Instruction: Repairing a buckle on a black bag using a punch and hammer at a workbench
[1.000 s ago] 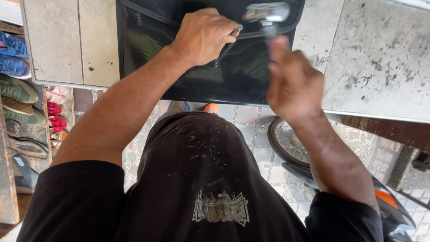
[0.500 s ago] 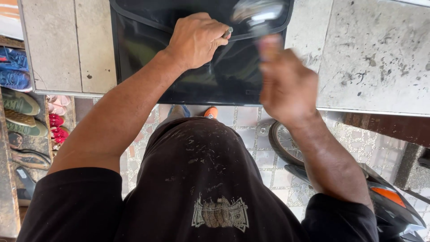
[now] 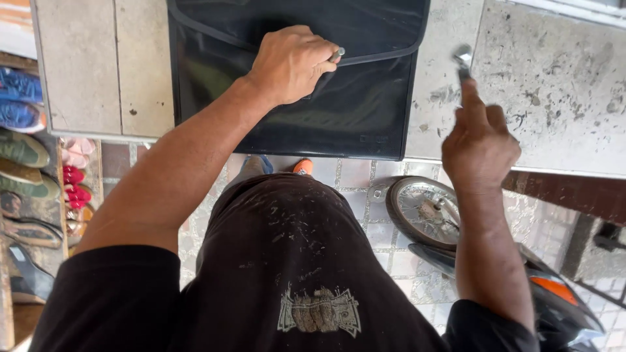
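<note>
A flat black bag point(image 3: 365, 104) with a curved flap lies on a grey stone ledge point(image 3: 561, 85) in front of me. My left hand point(image 3: 293, 62) rests on the flap with its fingers closed around a small metal piece point(image 3: 337, 53), whose tip shows between thumb and finger. To the right of the bag, my right hand point(image 3: 479, 140) is raised over the bare ledge. It grips a small metal-headed tool point(image 3: 463, 58), with the index finger laid along the shaft. The tool head is blurred.
Several shoes point(image 3: 23, 150) lie in rows on the floor at the left. A motorbike's front wheel point(image 3: 424, 208) and its orange light point(image 3: 554, 290) stand below the ledge at the right, on paving tiles. My feet point(image 3: 301, 167) show under the ledge edge.
My right hand has swung with the tool from over the bag's flap, close to the left hand, out to the right above the bare ledge. The left hand keeps its place.
</note>
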